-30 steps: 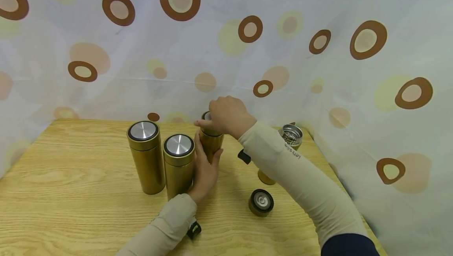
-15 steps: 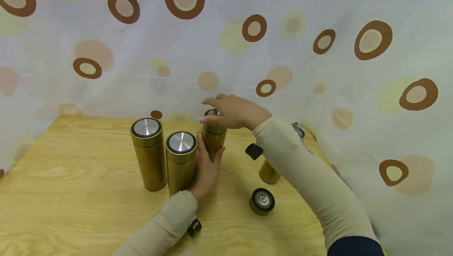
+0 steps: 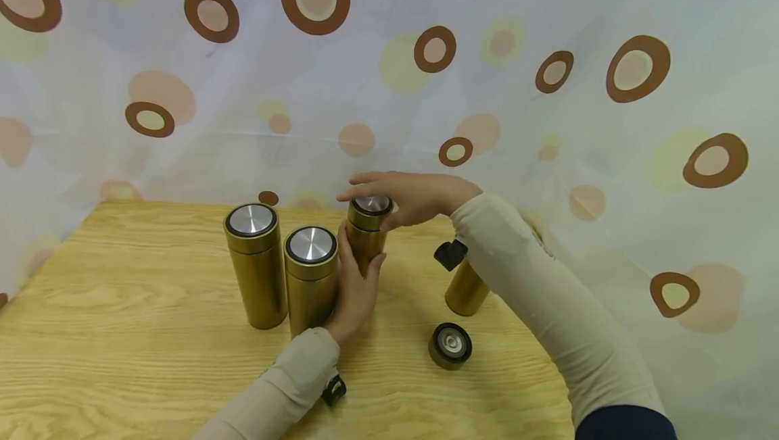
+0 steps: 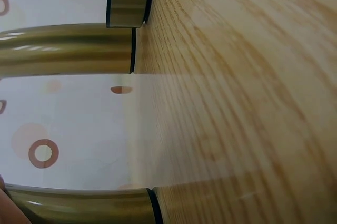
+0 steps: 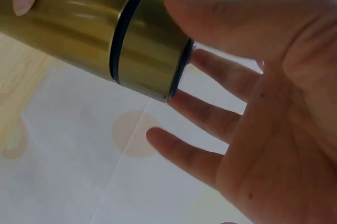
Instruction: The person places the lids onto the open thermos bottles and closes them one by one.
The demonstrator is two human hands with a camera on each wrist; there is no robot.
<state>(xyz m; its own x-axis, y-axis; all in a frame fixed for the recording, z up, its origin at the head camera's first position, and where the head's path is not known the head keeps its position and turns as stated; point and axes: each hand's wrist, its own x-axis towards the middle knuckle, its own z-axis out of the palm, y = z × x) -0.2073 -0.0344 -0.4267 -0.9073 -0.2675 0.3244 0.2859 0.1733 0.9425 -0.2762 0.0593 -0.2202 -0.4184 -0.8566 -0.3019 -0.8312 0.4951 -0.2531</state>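
Around the lower body of a gold thermos bottle point(image 3: 367, 242), my left hand point(image 3: 355, 301) wraps its fingers and thumb, and the bottle stands upright at the back of the table. My right hand point(image 3: 420, 197) is spread at the bottle's lid point(image 3: 372, 204), fingers fairly straight. In the right wrist view, the thumb overlaps the side of the gold lid point(image 5: 150, 42) and the palm is apart from its end; a dark band shows between lid and body. The left wrist view has the held bottle point(image 4: 89, 203) at its bottom edge.
Two capped gold bottles stand left of the held one: a nearer bottle point(image 3: 312, 284) beside my left hand and a farther bottle point(image 3: 258, 284). Right of it, another gold bottle point(image 3: 467, 289) is partly behind my right sleeve. A loose lid point(image 3: 450, 345) lies underside up on the wooden table point(image 3: 152, 359).
My right hand has loosened from the lid, its fingers spreading, and shifted a little right, so the lid's silver top shows. The left hand keeps its grip on the bottle.
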